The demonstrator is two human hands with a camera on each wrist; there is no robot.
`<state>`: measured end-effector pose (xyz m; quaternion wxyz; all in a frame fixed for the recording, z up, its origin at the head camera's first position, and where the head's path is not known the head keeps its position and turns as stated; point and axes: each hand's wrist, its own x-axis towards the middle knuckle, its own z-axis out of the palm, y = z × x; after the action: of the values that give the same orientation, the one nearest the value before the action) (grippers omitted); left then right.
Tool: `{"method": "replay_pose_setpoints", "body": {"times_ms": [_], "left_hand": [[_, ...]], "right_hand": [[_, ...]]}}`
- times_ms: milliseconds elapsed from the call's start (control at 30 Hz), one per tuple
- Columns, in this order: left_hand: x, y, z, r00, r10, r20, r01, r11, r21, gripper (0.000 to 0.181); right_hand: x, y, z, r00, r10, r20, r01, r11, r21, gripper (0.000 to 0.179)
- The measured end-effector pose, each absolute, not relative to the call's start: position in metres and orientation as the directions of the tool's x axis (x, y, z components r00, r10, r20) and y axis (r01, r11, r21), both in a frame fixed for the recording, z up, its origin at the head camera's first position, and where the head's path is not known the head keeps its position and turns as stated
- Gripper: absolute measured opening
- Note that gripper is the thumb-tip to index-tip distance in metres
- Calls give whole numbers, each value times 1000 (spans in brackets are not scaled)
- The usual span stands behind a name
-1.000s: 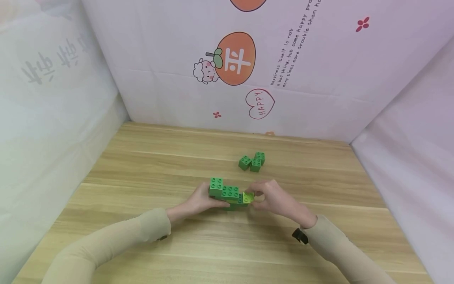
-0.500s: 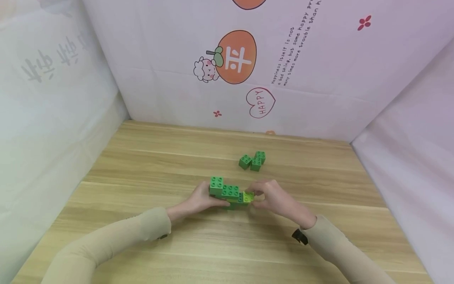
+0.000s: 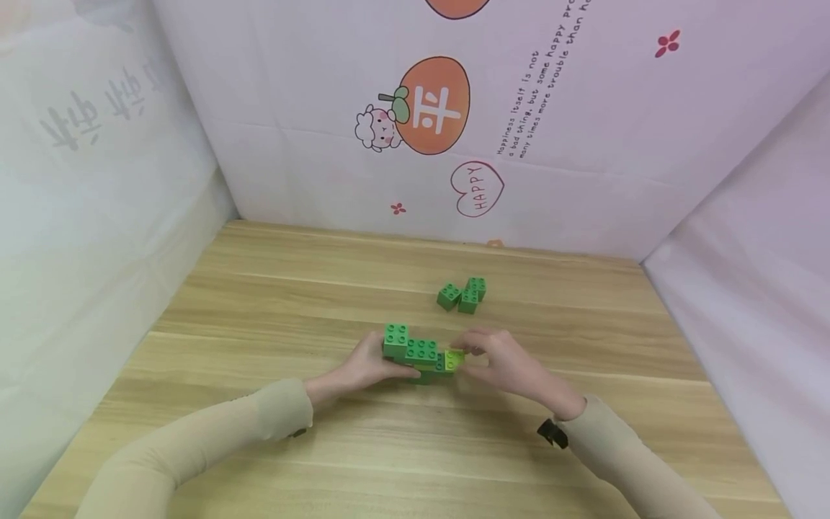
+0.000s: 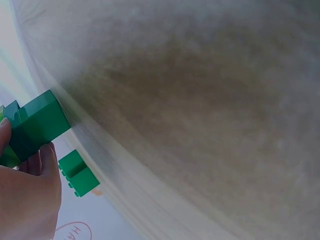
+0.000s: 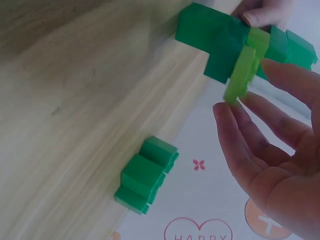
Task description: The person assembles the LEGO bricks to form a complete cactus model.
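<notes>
In the head view, my left hand (image 3: 364,360) grips the left end of a green toy brick build (image 3: 421,351), thumb along its near side. A taller studded block stands at that end. At the build's right end sits a thin lime-green brick (image 3: 455,359), pinched between the thumb and fingers of my right hand (image 3: 509,365). The right wrist view shows the lime-green brick (image 5: 242,74) against the build, my right fingertips at its edges. Only part of my left hand (image 4: 30,200) shows in the left wrist view, holding the dark green blocks (image 4: 40,120).
Several loose green bricks (image 3: 449,296) lie close together on the wooden table (image 3: 311,288), beyond the build. White printed cloth (image 3: 311,144) rises behind the table and along both sides.
My right hand and wrist have shifted very slightly, with the thumb a little closer over the lime-green brick. The left hand and the build stay in place.
</notes>
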<state>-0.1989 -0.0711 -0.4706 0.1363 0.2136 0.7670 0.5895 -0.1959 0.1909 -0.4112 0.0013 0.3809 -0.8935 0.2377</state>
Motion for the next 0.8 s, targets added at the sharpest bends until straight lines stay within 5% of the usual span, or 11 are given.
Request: {"method": "replay_pose_setpoints", "body": {"times_ms": [233,533,800], "left_hand": [[-200,-70,-473,-866,496,54,176,202,963,49],[-200,-71,-473,-863,501,59,182,199,963,48],[-199,-71,-472,-861,508,37,159,198,967,48]], "right_hand": [[-210,201,-409,-751,-600,276,-649,594,-476,21],[-241,220,-412,-868,-456,198,-478,657,-583,29],[-270,233,-420,-908,-391,148,-390,663,-639,34]]}}
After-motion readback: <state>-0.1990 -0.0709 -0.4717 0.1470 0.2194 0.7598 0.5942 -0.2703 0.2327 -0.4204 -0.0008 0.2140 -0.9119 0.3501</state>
